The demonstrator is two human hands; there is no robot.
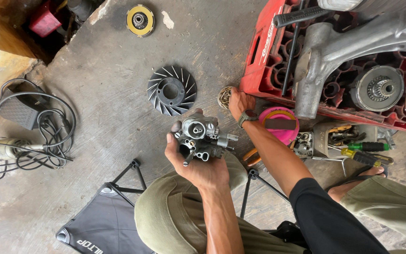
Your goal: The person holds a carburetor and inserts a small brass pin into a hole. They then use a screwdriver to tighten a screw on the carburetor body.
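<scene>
My left hand (pixel 198 162) holds a grey metal carburettor (pixel 202 138) up over my knee, fingers wrapped around its underside. My right hand (pixel 239 103), with a watch on the wrist, reaches forward to the floor beside a small round tin of metal bits (pixel 224 97), its fingers curled down at the tin's edge by the corner of a red plastic crate (pixel 269 56). Whether the fingers grip anything is hidden.
A black finned fan wheel (pixel 171 90) and a yellow-ringed disc (pixel 140 19) lie on the concrete. The crate carries a grey engine casing (pixel 353 42). A pink bowl (pixel 280 124), screwdrivers (pixel 365 146), a power tool with tangled cable (pixel 10 148) and a folding stool (pixel 106 221) surround me.
</scene>
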